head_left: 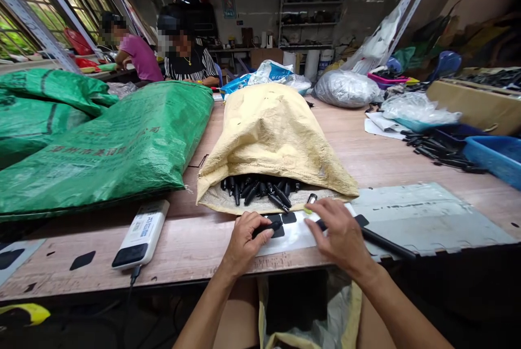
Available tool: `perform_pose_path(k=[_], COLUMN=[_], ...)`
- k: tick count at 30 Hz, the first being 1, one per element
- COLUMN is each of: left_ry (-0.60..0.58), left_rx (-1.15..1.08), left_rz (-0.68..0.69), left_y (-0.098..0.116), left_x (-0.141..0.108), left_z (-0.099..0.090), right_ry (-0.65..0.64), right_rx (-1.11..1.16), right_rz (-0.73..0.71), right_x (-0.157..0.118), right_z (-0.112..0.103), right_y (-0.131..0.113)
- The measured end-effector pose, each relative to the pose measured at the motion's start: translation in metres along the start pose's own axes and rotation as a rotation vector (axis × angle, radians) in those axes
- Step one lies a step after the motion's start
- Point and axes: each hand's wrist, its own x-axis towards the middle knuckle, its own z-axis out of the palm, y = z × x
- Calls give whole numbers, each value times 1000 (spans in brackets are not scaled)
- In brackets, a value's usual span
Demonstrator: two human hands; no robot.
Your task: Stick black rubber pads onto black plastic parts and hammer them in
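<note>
A yellow woven sack lies on the table with its mouth toward me, and several black pen-like parts show inside. My left hand is closed on a black part just in front of the sack. To its right, my right hand has thumb and fingers apart over a white sheet; a dark piece shows behind its fingers, and whether it is held is unclear. A small silver and black piece stands by its fingertips. A long black rod extends right from beside this hand.
Green sacks fill the left side. A white power bank with a cable lies near the front edge. Black parts and a blue bin are at right. An open bag hangs below. Two people sit across the table.
</note>
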Motion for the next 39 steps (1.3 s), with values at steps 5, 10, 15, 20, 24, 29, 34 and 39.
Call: perform_pose_path(k=[5,10,15,20,24,29,34,39], left_ry=[9,26,64,53,41,45,51,-33], left_rx=[9,30,102,124,130,114,102,142], left_rz=[-16,-4,31,25,14,-29,-36,134], left_y=[-3,-4,-4,-5,-1,-1,0,28], left_x=[-3,-3,-3,-3,-2,-4,-2,-20], left_z=[0,2,5,5,5,6,3,10], right_ry=[-266,-333,-346,-336,-331,-195,-17,6], right_rx=[140,49,85,210,217,180,-134,-174], right_rz=[-163,-192,-196,-190,-172,-41,160,197], right_x=[18,22,21,19,19,19,7,0], right_z=[6,15,22,36,29,5,9,20], right_y=[-40,-45,-45,-41,-39,-16,19,23])
